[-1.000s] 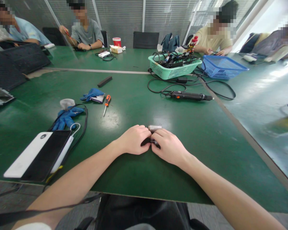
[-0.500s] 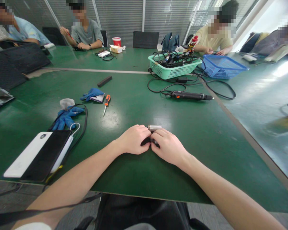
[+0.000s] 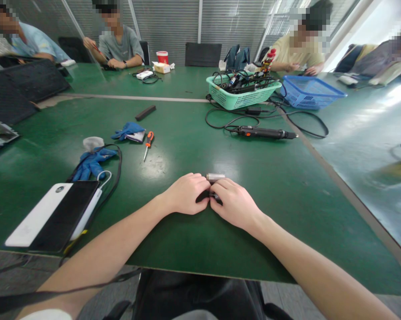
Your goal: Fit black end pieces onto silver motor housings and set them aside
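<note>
My hands meet at the middle of the green workbench [image 3: 167,249], close together. A short silver metal cylinder [image 3: 215,177] sticks out beyond my fingers. Below it, a small black part [image 3: 203,197] shows between my left hand [image 3: 186,194] and my right hand [image 3: 234,205]. Both hands curl around this piece and rest on the bench, and my fingers hide most of it. I cannot tell whether the silver and black parts are joined. An orange-handled screwdriver [image 3: 148,145] lies some way ahead of my left hand.
Blue gloves [image 3: 93,163] and a white-and-black tablet-like device [image 3: 52,216] lie to the left. Ahead stand a green basket of cables [image 3: 243,91], a blue basket [image 3: 308,92] and a corded electric screwdriver [image 3: 263,132]. Co-workers sit across the bench.
My hands and the piece between them have barely moved. The far side of the room sits slightly higher in the view, as my head has shifted a little.
</note>
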Tool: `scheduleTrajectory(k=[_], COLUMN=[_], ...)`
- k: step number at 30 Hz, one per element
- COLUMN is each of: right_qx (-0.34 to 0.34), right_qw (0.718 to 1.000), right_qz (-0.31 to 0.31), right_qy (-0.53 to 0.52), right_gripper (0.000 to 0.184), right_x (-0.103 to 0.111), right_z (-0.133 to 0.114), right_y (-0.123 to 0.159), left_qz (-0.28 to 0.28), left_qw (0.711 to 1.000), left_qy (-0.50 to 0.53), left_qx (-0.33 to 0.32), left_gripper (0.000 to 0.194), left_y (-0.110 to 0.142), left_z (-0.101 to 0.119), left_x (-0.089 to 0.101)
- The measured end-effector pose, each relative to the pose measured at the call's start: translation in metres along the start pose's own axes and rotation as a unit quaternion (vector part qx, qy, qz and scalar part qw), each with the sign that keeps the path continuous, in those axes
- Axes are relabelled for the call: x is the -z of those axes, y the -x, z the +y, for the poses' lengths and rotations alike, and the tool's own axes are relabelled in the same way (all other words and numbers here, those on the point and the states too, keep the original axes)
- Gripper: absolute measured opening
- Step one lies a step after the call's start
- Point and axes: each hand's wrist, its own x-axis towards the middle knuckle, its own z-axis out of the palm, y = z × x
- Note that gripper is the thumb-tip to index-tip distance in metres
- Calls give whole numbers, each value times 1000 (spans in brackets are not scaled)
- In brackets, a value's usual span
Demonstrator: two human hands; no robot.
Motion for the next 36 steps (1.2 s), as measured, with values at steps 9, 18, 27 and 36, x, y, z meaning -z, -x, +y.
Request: scheduleTrajectory(k=[9,18,27,36], right_qx=[1,-2,4,5], right_qw=[1000,1000,1000,1000], right_qz=[1,-6,-1,-2], right_qy=[-6,-5,-8,-8], right_gripper=[6,6,6,6], right_x=[0,1,0,-2], right_z=[1,-1,1,2], right_y=[-1,-2,-1,0], left_qz=[-1,3,4,2], left_qw=[1000,1000,1000,1000], left_qy=[-3,-6,-5,-12], left_qx=[-2,2,2,2], left_gripper=[12,11,10,10], left_y=[0,1,0,0], left_z=[0,-1,-1,0], left_x=[0,-2,-1,-2])
